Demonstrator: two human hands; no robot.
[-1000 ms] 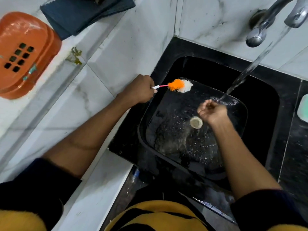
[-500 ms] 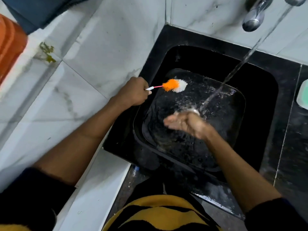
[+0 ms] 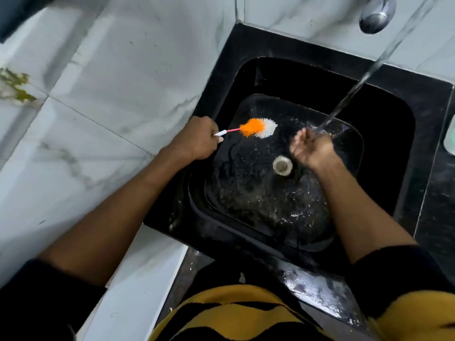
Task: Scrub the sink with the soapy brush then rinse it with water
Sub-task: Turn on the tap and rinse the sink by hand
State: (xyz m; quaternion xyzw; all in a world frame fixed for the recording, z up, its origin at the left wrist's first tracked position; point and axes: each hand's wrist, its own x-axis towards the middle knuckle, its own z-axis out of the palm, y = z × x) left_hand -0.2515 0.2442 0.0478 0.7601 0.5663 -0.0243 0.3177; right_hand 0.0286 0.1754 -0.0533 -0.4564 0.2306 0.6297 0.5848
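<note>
The black sink (image 3: 384,153) is wet, with a round pale drain (image 3: 282,165) in its floor. My left hand (image 3: 197,140) grips the handle of the brush (image 3: 258,128), whose orange and white bristles hang over the sink's left side. Water (image 3: 357,89) runs from the tap (image 3: 376,13) at the top right onto my right hand (image 3: 310,148). That hand is cupped under the stream, just right of the drain, and holds nothing.
White marble-look tiles (image 3: 123,70) cover the counter to the left. A pale green object (image 3: 450,139) sits at the right edge on the black ledge. A small brass fitting (image 3: 14,87) is at the far left.
My right hand has moved from the middle of the sink floor back up under the stream, uncovering the drain. My left hand and the brush have stayed in place.
</note>
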